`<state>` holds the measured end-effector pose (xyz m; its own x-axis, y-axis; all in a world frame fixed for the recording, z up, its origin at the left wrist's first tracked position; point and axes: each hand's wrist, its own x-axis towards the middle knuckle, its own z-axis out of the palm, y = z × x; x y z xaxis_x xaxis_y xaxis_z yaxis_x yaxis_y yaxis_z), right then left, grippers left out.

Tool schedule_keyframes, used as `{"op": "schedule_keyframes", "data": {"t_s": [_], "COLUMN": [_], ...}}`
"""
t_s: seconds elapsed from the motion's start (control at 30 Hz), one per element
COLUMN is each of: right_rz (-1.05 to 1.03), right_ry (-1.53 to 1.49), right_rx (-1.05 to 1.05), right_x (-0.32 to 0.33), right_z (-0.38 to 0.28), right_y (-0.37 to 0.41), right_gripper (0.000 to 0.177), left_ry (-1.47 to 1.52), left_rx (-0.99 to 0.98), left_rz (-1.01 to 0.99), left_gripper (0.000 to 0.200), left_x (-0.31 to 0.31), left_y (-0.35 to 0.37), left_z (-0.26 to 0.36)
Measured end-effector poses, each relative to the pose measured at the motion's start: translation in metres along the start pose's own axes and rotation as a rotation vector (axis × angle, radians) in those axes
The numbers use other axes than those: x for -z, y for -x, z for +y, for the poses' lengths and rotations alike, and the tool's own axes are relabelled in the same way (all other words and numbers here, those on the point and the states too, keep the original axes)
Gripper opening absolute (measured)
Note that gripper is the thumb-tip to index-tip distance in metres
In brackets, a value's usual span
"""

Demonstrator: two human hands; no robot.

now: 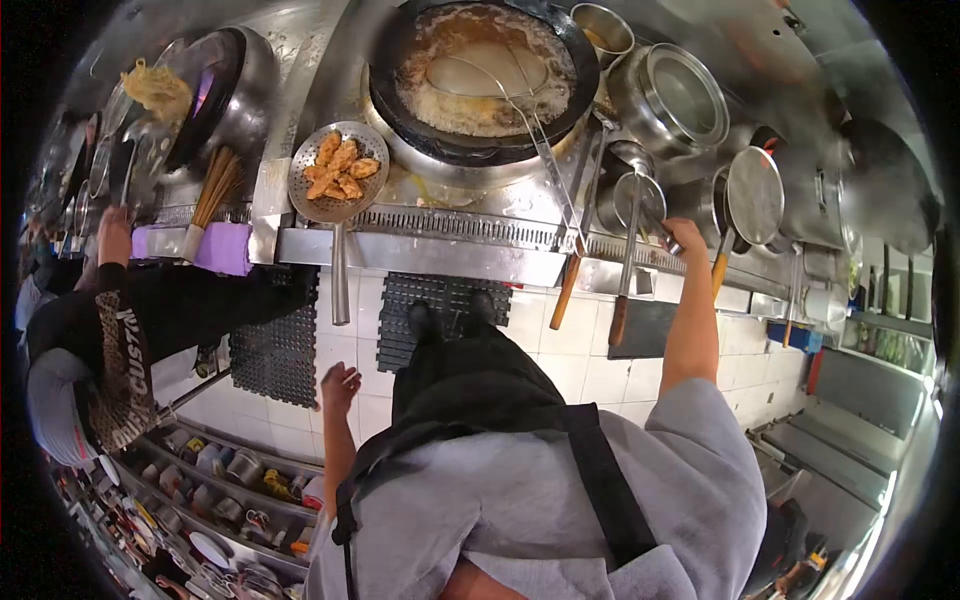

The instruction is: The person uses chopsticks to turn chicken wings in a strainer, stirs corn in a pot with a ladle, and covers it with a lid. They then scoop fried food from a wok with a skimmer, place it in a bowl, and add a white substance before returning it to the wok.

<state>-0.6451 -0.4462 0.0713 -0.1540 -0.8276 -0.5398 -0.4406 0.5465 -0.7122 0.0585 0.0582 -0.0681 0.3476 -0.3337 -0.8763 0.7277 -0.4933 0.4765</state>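
Note:
My right hand (686, 236) is closed at the counter's front edge, beside a metal pot (632, 200) with a ladle (628, 250) resting across it. Something metallic shows at its fingers, but I cannot make out what. Low by my left side hangs my left hand (341, 384), fingers loosely bent and apart, holding nothing. Ahead, a black wok (485, 150) holds bubbling oil, with a wire strainer (535, 125) dipped in it. Fried pieces of food (342, 168) lie in a perforated metal skimmer (318, 212) left of the wok; its handle juts over the counter edge.
At left, another person's hand (114, 235) is near a second wok station, with noodles (158, 90) raised above it. A bamboo brush (215, 190) and purple cloth (225, 248) sit between us. Pots (690, 95) and a round strainer (755, 195) stand right. Black mats (275, 350) cover some floor.

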Motion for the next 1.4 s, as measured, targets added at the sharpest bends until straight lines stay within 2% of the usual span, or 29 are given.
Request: {"op": "schedule_keyframes", "data": {"t_s": [0.03, 0.07, 0.1, 0.13, 0.2, 0.23, 0.27, 0.3, 0.33, 0.4, 0.47, 0.53, 0.57, 0.6, 0.67, 0.73, 0.83, 0.9, 0.97, 1.07, 1.1, 1.17, 1.2, 1.23, 1.3, 1.33, 1.4], "right_rz": [0.002, -0.1, -0.082, 0.02, -0.032, -0.1, -0.123, -0.13, -0.112, -0.062, 0.043, 0.309, 0.452, 0.596, 0.577, 0.518, 0.44, 0.339, 0.165, 0.174, 0.044, -0.096, -0.159, -0.242, -0.158, -0.222, -0.144], "right_ry": [-0.141, 0.164, 0.538, 0.76, 0.63, 1.085, 0.9, 0.524, 0.257, 0.151, 0.539, 0.82, 0.949, 1.074, 0.813, 0.361, 0.051, -0.089, -0.187, -0.094, -0.202, -0.156, -0.213, -0.22, 0.027, -0.05, -0.058], "right_rx": [0.108, 0.42, 0.818, 1.178, 0.34, 0.639, 0.549, 0.286, 0.131, -0.037, 0.102, 0.133, 0.293, 0.463, 0.372, 0.543, 0.659, 0.717, 0.832, 0.86, 0.879, 0.971, 0.867, 0.963, 0.995, 0.996, 1.072], "right_x": [-0.002, 0.004, 0.013, 0.021, 0.029, 0.03, 0.019, 0.011, 0.011, 0.02, 0.025, 0.003, 0.023, 0.049, 0.041, 0.04, -0.002, -0.043, -0.096, -0.228, -0.273, -0.359, -0.4, -0.438, -0.494, -0.513, -0.531], "right_z": [0.004, 0.025, 0.048, 0.071, 0.155, 0.146, 0.133, 0.12, 0.109, 0.087, 0.061, -0.023, -0.02, -0.015, -0.088, -0.12, -0.175, -0.206, -0.227, -0.266, -0.271, -0.281, -0.282, -0.272, -0.276, -0.277, -0.284], "right_y": [0.021, 0.006, -0.011, -0.027, -0.105, -0.085, -0.068, -0.061, -0.05, -0.041, -0.025, 0.043, 0.032, 0.022, 0.099, 0.151, 0.217, 0.235, 0.233, 0.24, 0.236, 0.228, 0.219, 0.195, 0.187, 0.183, 0.189], "right_gripper": [0.01, 0.011, 0.012, 0.013, 0.013, 0.018, 0.016, 0.014, 0.013, 0.008, 0.018, 0.025, 0.025, 0.024, 0.015, 0.016, 0.013, 0.011, 0.012, 0.02, 0.018, 0.013, 0.011, 0.008, 0.007, 0.008, 0.007], "left_ry": [0.049, 0.065, 0.079, 0.102, 0.103, 0.109, 0.112, 0.068, 0.013, -0.223, -0.483, -0.611, -0.73, -0.959, -1.244, -1.302, -1.509, -1.552, -1.56, -1.404, -1.326, -1.21, -1.15, -1.166, -1.188, -1.195, -1.216], "left_rx": [0.002, 0.052, 0.105, 0.154, 0.133, 0.064, -0.003, -0.125, -0.238, -0.769, -0.984, -1.201, -1.319, -1.214, -1.303, -1.401, -1.459, -1.488, -1.514, -1.607, -1.645, -1.542, -1.492, -1.438, -1.322, -1.331, -1.345], "left_rz": [-0.021, 0.009, 0.005, 0.01, 0.013, 0.036, 0.063, 0.169, 0.268, 0.411, 0.484, 0.454, 0.469, 0.458, 0.51, 0.449, 0.398, 0.365, 0.229, 0.119, 0.098, 0.157, 0.185, 0.254, 0.393, 0.387, 0.369], "left_gripper": [0.033, 0.034, 0.035, 0.036, 0.035, 0.032, 0.029, 0.025, 0.021, 0.015, 0.012, 0.012, 0.014, 0.016, 0.025, 0.029, 0.021, 0.023, 0.024, 0.025, 0.025, 0.027, 0.029, 0.027, 0.025, 0.02, 0.012], "left_x": [0.0, 0.002, 0.002, 0.002, -0.015, -0.018, -0.02, -0.027, -0.032, -0.022, -0.055, -0.109, -0.131, -0.162, -0.215, -0.25, -0.266, -0.263, -0.249, -0.226, -0.219, -0.207, -0.205, -0.205, -0.208, -0.213, -0.234], "left_y": [0.008, 0.003, -0.001, 0.001, 0.025, 0.025, 0.023, 0.028, 0.028, -0.009, 0.012, 0.028, 0.008, 0.017, 0.002, -0.037, -0.085, -0.103, -0.087, -0.052, -0.045, -0.037, -0.037, -0.037, -0.041, -0.038, -0.034], "left_z": [-0.013, -0.029, -0.04, -0.048, -0.042, -0.039, -0.034, -0.02, 0.0, 0.022, 0.089, 0.153, 0.175, 0.206, 0.249, 0.275, 0.291, 0.295, 0.294, 0.281, 0.279, 0.279, 0.28, 0.28, 0.279, 0.277, 0.269]}}
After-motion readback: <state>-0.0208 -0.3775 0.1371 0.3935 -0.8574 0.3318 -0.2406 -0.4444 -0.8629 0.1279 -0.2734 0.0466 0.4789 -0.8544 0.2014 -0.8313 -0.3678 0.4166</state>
